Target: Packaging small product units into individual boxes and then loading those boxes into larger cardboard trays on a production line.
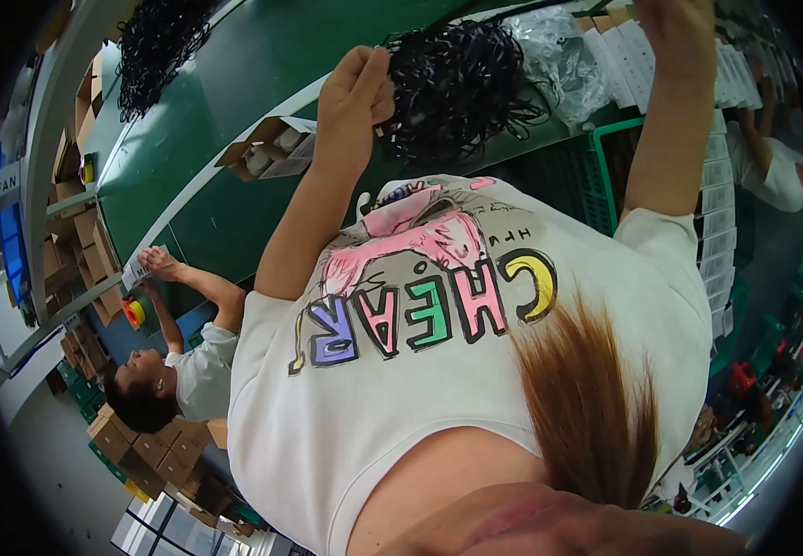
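My left hand is raised at the left side of a tangled pile of thin, shiny black cords. Its fingers are closed in a pinch; what they hold, if anything, is hidden. My right hand reaches up at the top edge, which cuts off its fingertips, above a row of white boxes. A dark strand runs along the top edge toward it; whether the hand grips it is unclear. Between the cords and the white boxes lies a crumpled clear plastic bag.
An open cardboard carton with whitish items sits by my left forearm. Near my right arm is a green crate; white boxes stack beyond. More black cords lie on the green table. A co-worker at left handles a white box.
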`<state>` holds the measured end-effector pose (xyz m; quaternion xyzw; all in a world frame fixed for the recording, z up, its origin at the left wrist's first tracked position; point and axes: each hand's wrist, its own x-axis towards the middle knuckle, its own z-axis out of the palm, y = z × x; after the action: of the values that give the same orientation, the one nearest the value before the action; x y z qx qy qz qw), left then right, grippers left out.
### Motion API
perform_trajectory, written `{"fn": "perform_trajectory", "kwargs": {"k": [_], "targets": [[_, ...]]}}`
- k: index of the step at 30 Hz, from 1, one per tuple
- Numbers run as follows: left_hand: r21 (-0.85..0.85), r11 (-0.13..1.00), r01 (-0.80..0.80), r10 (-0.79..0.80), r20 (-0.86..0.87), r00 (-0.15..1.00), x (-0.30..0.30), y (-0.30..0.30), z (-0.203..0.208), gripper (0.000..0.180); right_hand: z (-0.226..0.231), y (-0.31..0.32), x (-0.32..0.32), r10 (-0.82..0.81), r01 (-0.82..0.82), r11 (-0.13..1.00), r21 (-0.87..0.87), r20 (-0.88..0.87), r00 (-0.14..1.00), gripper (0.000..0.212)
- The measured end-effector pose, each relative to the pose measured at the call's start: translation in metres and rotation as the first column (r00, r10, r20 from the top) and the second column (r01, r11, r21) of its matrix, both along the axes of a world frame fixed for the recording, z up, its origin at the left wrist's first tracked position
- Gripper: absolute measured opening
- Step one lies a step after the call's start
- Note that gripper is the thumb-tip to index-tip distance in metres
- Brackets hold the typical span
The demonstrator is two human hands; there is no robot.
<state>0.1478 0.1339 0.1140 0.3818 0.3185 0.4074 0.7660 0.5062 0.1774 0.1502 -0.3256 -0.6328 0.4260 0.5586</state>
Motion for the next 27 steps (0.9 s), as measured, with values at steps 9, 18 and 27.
{"fn": "perform_trajectory", "kwargs": {"k": [9, 18, 27], "targets": [[0.430, 0.899, 0.078, 0.154, -0.478, 0.865, -0.014, -0.029, -0.034, 0.015, -0.276, -0.078, 0.065, -0.084, 0.762, 0.639, -0.105, 0.975, 0.205, 0.029], [0.534, 0.845, -0.024, 0.194, -0.264, 0.945, -0.017, -0.029, -0.028, 0.007, -0.244, -0.100, 0.064, -0.197, 0.832, 0.551, -0.061, 0.960, 0.201, 0.024], [0.323, 0.944, 0.072, 0.066, -0.396, 0.916, -0.027, -0.049, -0.017, 0.016, -0.097, -0.085, -0.056, -0.087, 0.167, 0.893, -0.419, 0.205, 0.975, 0.034]]}}
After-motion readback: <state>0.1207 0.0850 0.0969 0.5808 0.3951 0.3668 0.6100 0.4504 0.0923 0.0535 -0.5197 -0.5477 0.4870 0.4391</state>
